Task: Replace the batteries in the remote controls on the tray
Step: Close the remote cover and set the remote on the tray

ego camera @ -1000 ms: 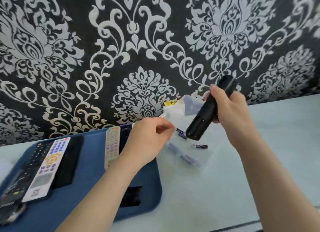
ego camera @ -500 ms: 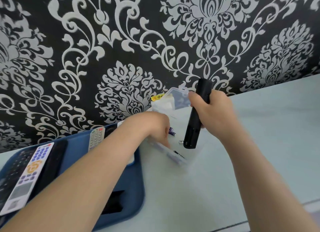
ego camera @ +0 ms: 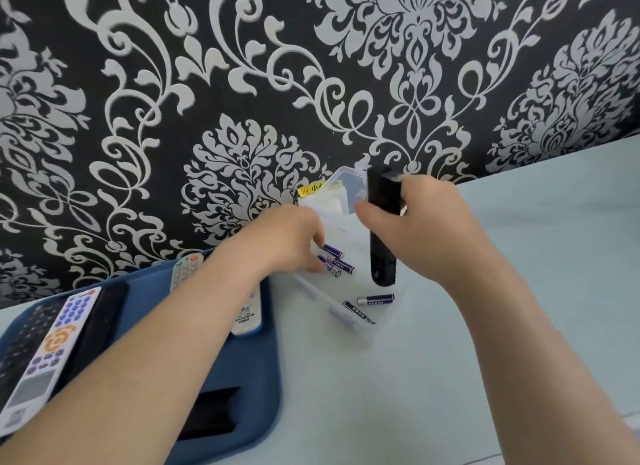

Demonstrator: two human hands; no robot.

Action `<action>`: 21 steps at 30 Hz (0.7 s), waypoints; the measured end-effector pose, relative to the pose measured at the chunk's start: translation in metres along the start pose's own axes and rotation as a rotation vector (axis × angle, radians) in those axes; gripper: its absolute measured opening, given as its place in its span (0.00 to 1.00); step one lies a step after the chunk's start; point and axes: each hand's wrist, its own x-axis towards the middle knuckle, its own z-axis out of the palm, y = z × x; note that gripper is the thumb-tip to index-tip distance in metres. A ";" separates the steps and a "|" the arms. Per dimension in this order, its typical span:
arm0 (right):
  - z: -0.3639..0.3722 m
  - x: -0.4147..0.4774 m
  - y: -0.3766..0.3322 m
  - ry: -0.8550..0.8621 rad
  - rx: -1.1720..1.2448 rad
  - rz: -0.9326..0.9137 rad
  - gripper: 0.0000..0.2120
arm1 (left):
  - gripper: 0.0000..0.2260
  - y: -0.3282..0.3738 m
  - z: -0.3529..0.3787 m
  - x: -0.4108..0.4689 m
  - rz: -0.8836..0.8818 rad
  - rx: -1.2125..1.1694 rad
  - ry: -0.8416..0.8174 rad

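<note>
My right hand (ego camera: 426,229) grips a slim black remote (ego camera: 381,256), held upright with its lower end over a clear plastic box (ego camera: 360,329). My left hand (ego camera: 284,239) reaches into that box. Its thumb and forefinger touch the ends of the purple batteries (ego camera: 341,265) lying inside; whether one is pinched is unclear. Two dark blue batteries (ego camera: 375,300) lie nearer the box's front. At the left the blue tray (ego camera: 270,378) carries a white remote with blue buttons (ego camera: 52,346), a black remote (ego camera: 100,322), a grey remote (ego camera: 181,272) and another white remote (ego camera: 246,315), partly hidden by my left forearm.
A black rectangular piece (ego camera: 211,412) lies on the tray's near right corner. The box's open lid (ego camera: 346,184) with a yellow label leans against the patterned wall (ego camera: 242,83). The pale table top (ego camera: 536,256) stretches to the right.
My left hand has gone from above the tray's edge down into the box, onto the purple batteries. My right hand has turned the black remote from tilted to nearly upright.
</note>
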 end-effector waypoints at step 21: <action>0.011 0.006 0.008 0.050 0.196 0.194 0.13 | 0.07 0.029 0.009 -0.002 0.103 0.034 0.077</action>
